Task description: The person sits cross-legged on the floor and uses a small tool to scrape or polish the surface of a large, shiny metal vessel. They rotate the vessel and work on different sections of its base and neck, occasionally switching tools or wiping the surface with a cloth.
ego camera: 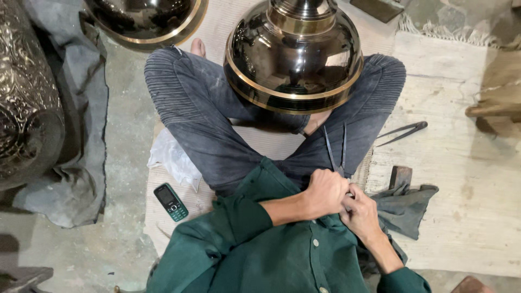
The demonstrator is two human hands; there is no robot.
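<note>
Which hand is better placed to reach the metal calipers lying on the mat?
Right, probably. The right hand lies nearer the calipers, with nothing between; the left hand is fisted around a two-legged metal tool, farther away.

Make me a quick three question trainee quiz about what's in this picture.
1. True or false: the left hand and right hand are touching each other.
2. What lies on the mat beside the person's left knee?
A. a green mobile phone
B. a hammer
C. a cup
3. Which tool rests across the person's right leg?

Key: 1 true. 2 A. 3 a metal divider, its two thin legs pointing away from the hands.
</note>
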